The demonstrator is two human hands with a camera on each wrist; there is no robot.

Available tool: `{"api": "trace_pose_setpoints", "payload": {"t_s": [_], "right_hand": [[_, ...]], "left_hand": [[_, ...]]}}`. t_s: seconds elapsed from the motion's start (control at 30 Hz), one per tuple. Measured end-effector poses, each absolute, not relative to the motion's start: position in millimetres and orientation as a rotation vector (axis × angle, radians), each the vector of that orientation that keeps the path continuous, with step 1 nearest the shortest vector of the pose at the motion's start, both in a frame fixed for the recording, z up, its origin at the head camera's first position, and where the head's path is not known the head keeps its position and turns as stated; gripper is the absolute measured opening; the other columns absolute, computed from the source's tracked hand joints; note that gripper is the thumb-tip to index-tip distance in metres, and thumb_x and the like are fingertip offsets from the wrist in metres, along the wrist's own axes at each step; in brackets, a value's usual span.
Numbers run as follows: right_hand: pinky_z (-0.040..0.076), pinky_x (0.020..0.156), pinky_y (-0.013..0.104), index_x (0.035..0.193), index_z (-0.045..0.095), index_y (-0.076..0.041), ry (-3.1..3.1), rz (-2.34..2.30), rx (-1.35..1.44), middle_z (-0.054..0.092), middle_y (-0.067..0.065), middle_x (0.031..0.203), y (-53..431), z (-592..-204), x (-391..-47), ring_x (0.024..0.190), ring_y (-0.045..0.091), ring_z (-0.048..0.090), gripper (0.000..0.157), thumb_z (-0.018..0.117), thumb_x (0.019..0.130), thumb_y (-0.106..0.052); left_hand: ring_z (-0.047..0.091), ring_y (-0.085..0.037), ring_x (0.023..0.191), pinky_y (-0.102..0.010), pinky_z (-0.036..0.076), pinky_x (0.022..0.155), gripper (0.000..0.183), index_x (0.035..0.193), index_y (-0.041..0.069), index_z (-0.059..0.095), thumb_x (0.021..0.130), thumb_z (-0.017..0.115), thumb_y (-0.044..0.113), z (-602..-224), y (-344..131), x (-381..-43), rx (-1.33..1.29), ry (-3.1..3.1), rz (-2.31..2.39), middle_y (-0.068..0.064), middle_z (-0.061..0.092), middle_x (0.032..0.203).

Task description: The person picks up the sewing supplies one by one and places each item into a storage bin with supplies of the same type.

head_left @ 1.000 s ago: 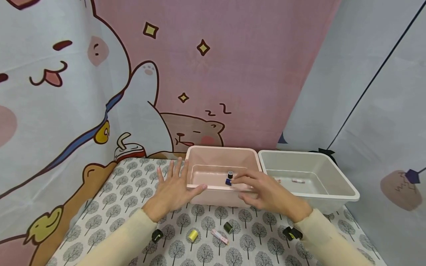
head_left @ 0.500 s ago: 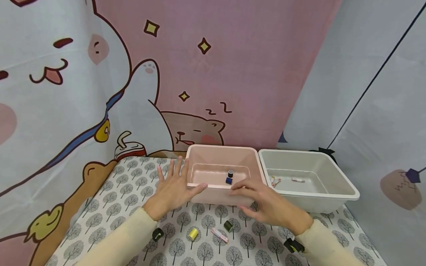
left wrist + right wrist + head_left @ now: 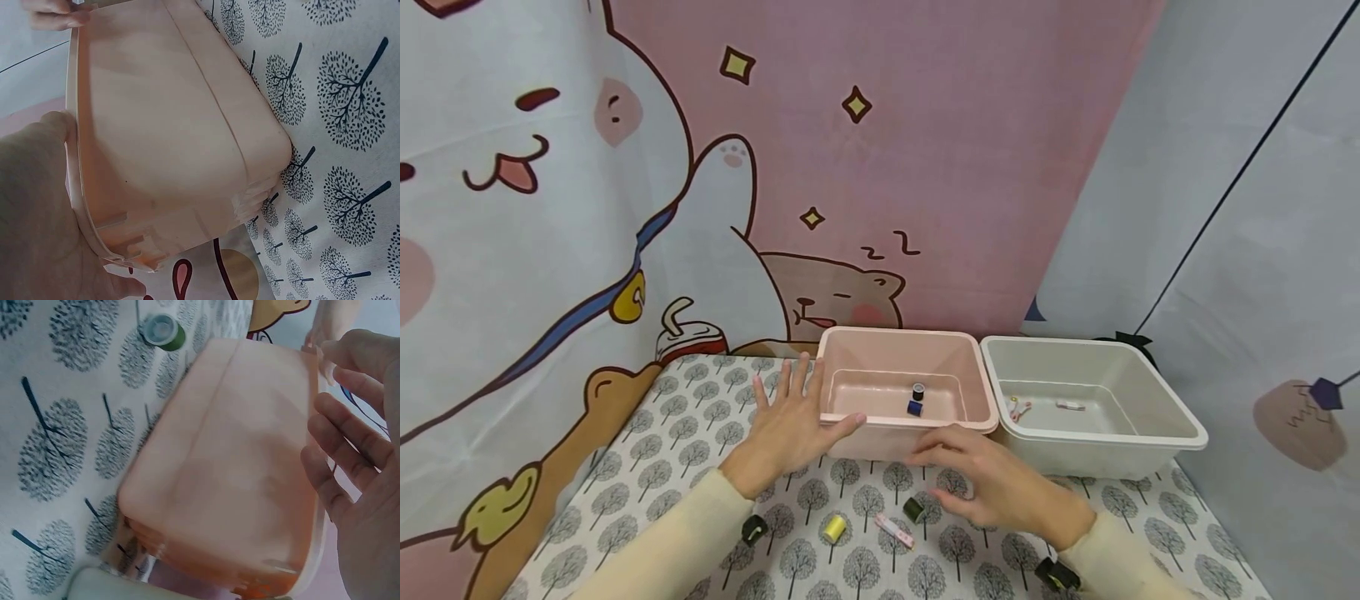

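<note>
My left hand (image 3: 782,433), fingers straight and spread, lies at the left front corner of the pink bin (image 3: 880,442); in the left wrist view its thumb (image 3: 59,125) is at the rim. Nothing is in my right hand (image 3: 1000,483), whose loosely bent fingers hover in front of the bin's right front side. Inside the bin lie a black thread spool (image 3: 918,391) and a blue one. On the cloth before it are a dark green spool (image 3: 913,510), a yellow spool (image 3: 834,528) and a slim pink-and-white stick-like item (image 3: 894,531).
A pale grey bin (image 3: 1150,442) stands against the pink bin's right side, with small pinkish items (image 3: 1019,410) and a slim pale item (image 3: 1071,406) inside. The tree-print cloth (image 3: 655,475) covers the table. Printed curtains hang behind and at the right.
My right hand has drawn back from over the pink bin, down and toward me, leaving the black and blue spools in plain sight. My left hand has stayed at the corner.
</note>
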State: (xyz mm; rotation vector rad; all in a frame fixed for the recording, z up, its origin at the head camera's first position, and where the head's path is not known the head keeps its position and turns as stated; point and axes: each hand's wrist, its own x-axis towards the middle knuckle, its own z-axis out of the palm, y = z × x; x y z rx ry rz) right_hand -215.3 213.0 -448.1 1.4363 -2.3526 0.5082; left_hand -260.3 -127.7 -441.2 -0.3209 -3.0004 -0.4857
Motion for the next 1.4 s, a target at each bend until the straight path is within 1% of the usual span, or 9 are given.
{"api": "trace_pose_setpoints", "payload": {"t_s": [0.1, 0.23, 0.5, 0.67, 0.83, 0.97, 1.07, 1.27, 1.4], "right_hand": [[0.067, 0.115, 0.045, 0.146, 0.079, -0.024, -2.369, 0.523, 1.447, 0.075, -0.004, 0.146, 211.1, -454.6, -214.0, 0.135, 0.016, 0.074, 0.056, 0.097, 0.094, -0.019], [0.067, 0.116, 0.045, 0.149, 0.077, -0.025, -2.442, 0.525, 1.45, 0.074, -0.005, 0.149, 209.2, -464.5, -213.8, 0.137, 0.015, 0.073, 0.054, 0.095, 0.098, -0.023], [0.066, 0.118, 0.045, 0.15, 0.077, -0.027, -2.578, 0.538, 1.424, 0.073, -0.008, 0.153, 208.8, -480.3, -213.4, 0.14, 0.014, 0.072, 0.052, 0.093, 0.1, -0.027], [0.067, 0.117, 0.046, 0.152, 0.075, -0.027, -2.609, 0.553, 1.431, 0.073, -0.007, 0.152, 208.6, -487.5, -214.3, 0.139, 0.016, 0.072, 0.054, 0.092, 0.101, -0.027], [0.067, 0.115, 0.047, 0.156, 0.072, -0.031, -2.688, 0.568, 1.408, 0.072, -0.01, 0.153, 209.7, -495.8, -217.0, 0.138, 0.016, 0.073, 0.057, 0.091, 0.102, -0.031], [0.069, 0.11, 0.047, 0.157, 0.071, -0.034, -2.781, 0.584, 1.365, 0.071, -0.012, 0.153, 210.0, -502.9, -219.5, 0.136, 0.016, 0.074, 0.057, 0.089, 0.104, -0.038], [0.07, 0.108, 0.047, 0.158, 0.071, -0.035, -2.835, 0.591, 1.34, 0.071, -0.012, 0.152, 209.6, -507.4, -221.2, 0.135, 0.015, 0.074, 0.057, 0.089, 0.104, -0.041], [0.07, 0.11, 0.048, 0.158, 0.071, -0.033, -2.85, 0.576, 1.334, 0.072, -0.011, 0.151, 208.1, -513.3, -224.2, 0.134, 0.015, 0.074, 0.062, 0.092, 0.101, -0.041], [0.07, 0.107, 0.045, 0.158, 0.072, -0.032, -2.854, 0.57, 1.333, 0.073, -0.008, 0.151, 206.6, -517.9, -226.2, 0.126, 0.011, 0.075, 0.063, 0.094, 0.099, -0.04]], "left_hand": [[0.001, -0.052, 0.182, -0.09, -0.007, 0.137, 0.128, 0.188, 0.008, 0.015, 0.102, 0.05, 0.096, -441.5, -127.9, -260.1, -0.322, -2.999, -0.485, -0.022, 0.002, 0.196], [0.002, -0.052, 0.182, -0.09, -0.006, 0.137, 0.129, 0.188, 0.008, 0.016, 0.102, 0.048, 0.098, -441.1, -128.0, -259.7, -0.324, -2.997, -0.476, -0.022, 0.003, 0.195], [0.003, -0.052, 0.182, -0.09, -0.005, 0.137, 0.126, 0.188, 0.008, 0.015, 0.103, 0.051, 0.094, -440.6, -127.4, -259.0, -0.321, -3.0, -0.462, -0.022, 0.002, 0.195], [0.003, -0.052, 0.182, -0.09, -0.006, 0.137, 0.125, 0.188, 0.007, 0.015, 0.104, 0.054, 0.091, -440.7, -127.1, -258.4, -0.316, -3.0, -0.472, -0.023, 0.003, 0.195], [0.003, -0.052, 0.182, -0.09, -0.005, 0.137, 0.125, 0.188, 0.008, 0.015, 0.104, 0.054, 0.093, -440.3, -127.0, -257.9, -0.312, -3.001, -0.475, -0.022, 0.003, 0.196], [0.004, -0.052, 0.182, -0.09, -0.005, 0.138, 0.127, 0.188, 0.009, 0.015, 0.103, 0.051, 0.096, -439.7, -126.9, -257.6, -0.315, -3.001, -0.467, -0.022, 0.004, 0.196], [0.003, -0.052, 0.182, -0.09, -0.005, 0.138, 0.128, 0.188, 0.009, 0.015, 0.102, 0.049, 0.097, -439.3, -126.8, -257.9, -0.32, -3.003, -0.458, -0.022, 0.004, 0.196], [0.003, -0.052, 0.182, -0.09, -0.005, 0.138, 0.129, 0.188, 0.009, 0.014, 0.102, 0.048, 0.098, -439.9, -126.9, -259.0, -0.322, -3.008, -0.464, -0.022, 0.003, 0.196], [0.003, -0.051, 0.182, -0.09, -0.005, 0.138, 0.128, 0.188, 0.009, 0.014, 0.102, 0.049, 0.097, -440.2, -126.8, -259.6, -0.313, -3.012, -0.464, -0.021, 0.002, 0.196]]}}
